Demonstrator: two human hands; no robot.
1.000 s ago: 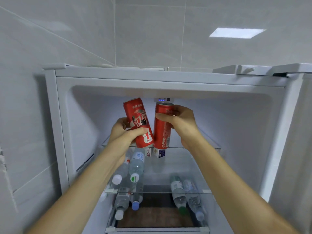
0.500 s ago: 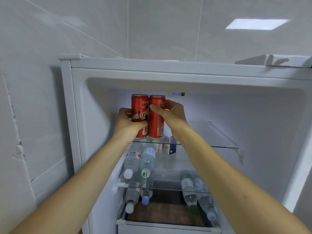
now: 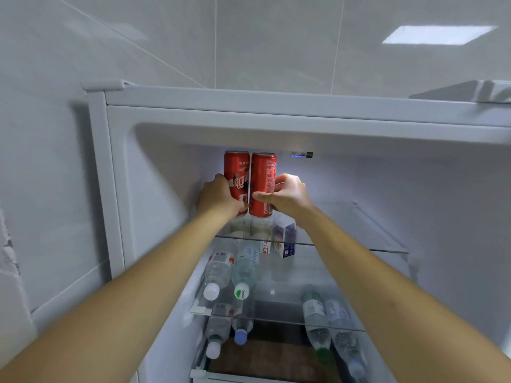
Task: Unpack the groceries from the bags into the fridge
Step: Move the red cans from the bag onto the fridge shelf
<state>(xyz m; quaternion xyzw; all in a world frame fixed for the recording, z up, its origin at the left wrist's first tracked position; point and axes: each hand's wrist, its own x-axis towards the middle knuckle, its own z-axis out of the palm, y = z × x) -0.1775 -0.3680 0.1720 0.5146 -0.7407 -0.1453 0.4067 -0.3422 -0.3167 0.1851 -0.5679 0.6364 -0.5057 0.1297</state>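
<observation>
Two tall red soda cans stand upright side by side at the back left of the fridge's top glass shelf [image 3: 359, 246]. My left hand [image 3: 218, 196] wraps around the left can [image 3: 236, 172]. My right hand [image 3: 287, 194] grips the right can [image 3: 264, 172], thumb across its front. The cans touch each other and their bases appear to rest on the shelf. The open white fridge [image 3: 249, 106] fills the view; no grocery bags are visible.
Small milk cartons [image 3: 284, 240] sit under the top shelf, behind several water bottles [image 3: 244, 269] lying on the lower shelves. More bottles [image 3: 316, 319] lie lower right. A grey tiled wall [image 3: 41, 189] stands close on the left. The top shelf's right part is bare glass.
Both hands carried the cans up and back into the fridge; the left can went from tilted to upright. The two cans now stand together deep on the top shelf.
</observation>
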